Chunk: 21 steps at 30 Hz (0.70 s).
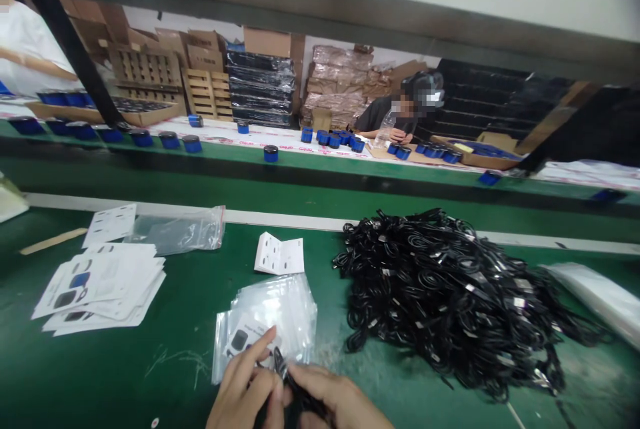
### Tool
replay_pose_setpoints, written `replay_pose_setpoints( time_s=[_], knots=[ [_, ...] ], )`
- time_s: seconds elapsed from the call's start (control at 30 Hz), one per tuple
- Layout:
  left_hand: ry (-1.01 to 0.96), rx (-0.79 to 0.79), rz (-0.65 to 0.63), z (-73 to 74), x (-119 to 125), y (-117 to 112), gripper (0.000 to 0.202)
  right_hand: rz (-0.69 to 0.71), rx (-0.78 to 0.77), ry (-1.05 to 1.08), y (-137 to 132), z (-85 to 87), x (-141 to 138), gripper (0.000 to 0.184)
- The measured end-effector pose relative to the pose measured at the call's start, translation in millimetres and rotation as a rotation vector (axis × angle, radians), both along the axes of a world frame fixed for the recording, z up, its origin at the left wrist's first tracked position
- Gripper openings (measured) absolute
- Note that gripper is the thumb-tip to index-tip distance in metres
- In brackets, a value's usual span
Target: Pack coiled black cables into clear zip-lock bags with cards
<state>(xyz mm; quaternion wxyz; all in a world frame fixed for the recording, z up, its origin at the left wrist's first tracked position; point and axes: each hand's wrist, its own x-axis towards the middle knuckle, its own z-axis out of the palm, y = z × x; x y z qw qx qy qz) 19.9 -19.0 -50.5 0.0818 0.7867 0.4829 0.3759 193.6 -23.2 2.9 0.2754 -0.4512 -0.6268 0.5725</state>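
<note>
My left hand (245,385) and my right hand (337,395) meet at the bottom centre around a black cable (280,363), its end poking up between them. The right thumb and fingers close on the cable; the left fingers curl about it, the index stretched forward. Part of the cable is hidden by the hands. Just beyond lies a stack of clear plastic bags (295,302) with a printed leaflet (240,339) showing through. To the right spreads a big heap of black cables (440,289) with metal plugs. A folded white leaflet (280,254) stands behind the bags.
Fanned printed leaflets (105,282) lie on the left, beside a clear bag (175,230) and a flat wooden stick (53,241). At far right is a plastic-wrapped bundle (600,295). Blue-and-black round items (271,153) line the raised shelf; a co-worker (385,112) sits behind it.
</note>
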Motion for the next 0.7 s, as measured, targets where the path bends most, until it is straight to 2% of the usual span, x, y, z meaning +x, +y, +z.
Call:
replay_pose_setpoints(
  time_s=[0.1,0.17,0.23,0.27,0.43,0.53,0.63,0.7],
  knots=[
    [0.015,0.034,-0.002,2.0,0,-1,0.022,-0.062,-0.369,0.338,3,-4.9,0,0.046],
    [0.045,0.056,0.007,3.8,0,-2,0.021,-0.172,-0.462,0.391,5,-11.8,-5,0.058],
    [0.078,0.086,0.007,5.4,0,-2,0.021,-0.269,-0.393,0.365,5,-17.3,-9,0.057],
    [0.094,0.098,0.005,6.1,-1,-2,0.022,-0.269,-0.361,0.369,5,-18.6,-9,0.054],
    [0.137,0.083,-0.007,7.5,-2,-1,0.024,-0.039,-0.382,0.520,-2,-10.1,1,0.056],
    [0.131,0.111,0.008,6.5,0,-2,0.024,-0.003,-0.333,0.481,-2,-5.2,1,0.042],
    [0.097,0.170,0.040,3.4,6,-3,0.026,-0.116,-0.316,0.412,1,-10.9,-8,0.040],
    [0.069,0.193,0.057,0.9,8,-4,0.026,-0.260,-0.241,0.215,2,-18.5,-15,0.026]
  ],
)
